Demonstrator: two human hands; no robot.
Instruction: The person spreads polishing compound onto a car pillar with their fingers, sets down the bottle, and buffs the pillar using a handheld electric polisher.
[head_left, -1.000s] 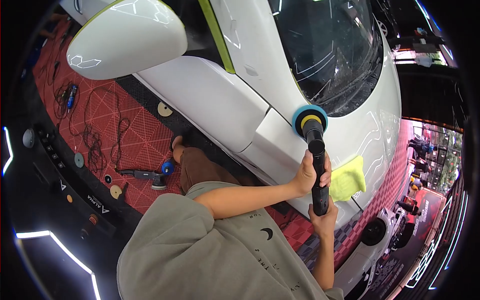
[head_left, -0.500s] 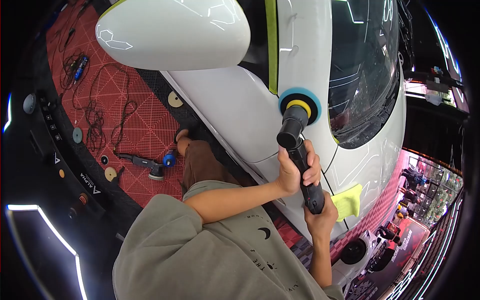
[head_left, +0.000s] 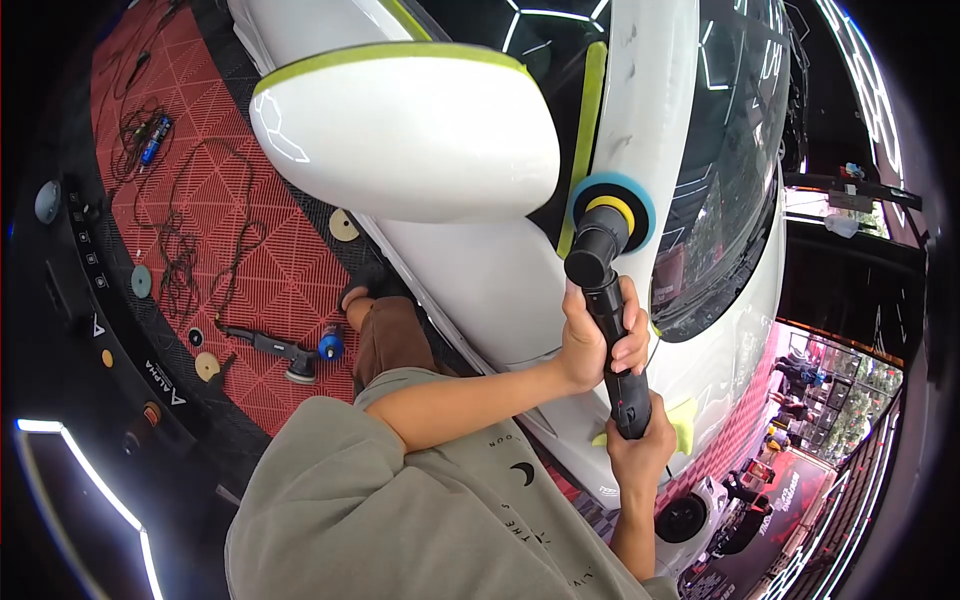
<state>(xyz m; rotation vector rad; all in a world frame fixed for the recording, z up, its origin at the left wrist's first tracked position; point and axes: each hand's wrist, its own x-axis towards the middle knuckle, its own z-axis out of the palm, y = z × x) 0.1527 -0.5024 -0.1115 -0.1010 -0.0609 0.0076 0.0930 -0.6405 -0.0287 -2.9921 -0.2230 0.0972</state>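
Both my hands hold a black cordless polisher with a blue foam pad (head_left: 645, 222) and yellow backing plate. My left hand (head_left: 590, 345) wraps around its neck, just behind the angled head (head_left: 598, 250). Farther back, my right hand (head_left: 640, 450) grips the rear end of the handle. The pad lies against the white windshield pillar (head_left: 640, 110) of a car, beside a strip of yellow-green masking tape (head_left: 588, 130). A yellow-green cloth (head_left: 684, 425) rests on the car's front, partly hidden behind my right hand.
The white side mirror (head_left: 410, 140), edged with tape, juts out left of the pillar; the windshield (head_left: 715, 200) is to the right. On the red floor tiles lie another polisher (head_left: 270, 345), a blue object (head_left: 331, 345), cables (head_left: 180, 265) and round pads (head_left: 207, 366).
The polisher has moved up the pillar, so its pad now sits alongside the tape instead of beyond its lower end. My view has shifted, and both hands keep their grip.
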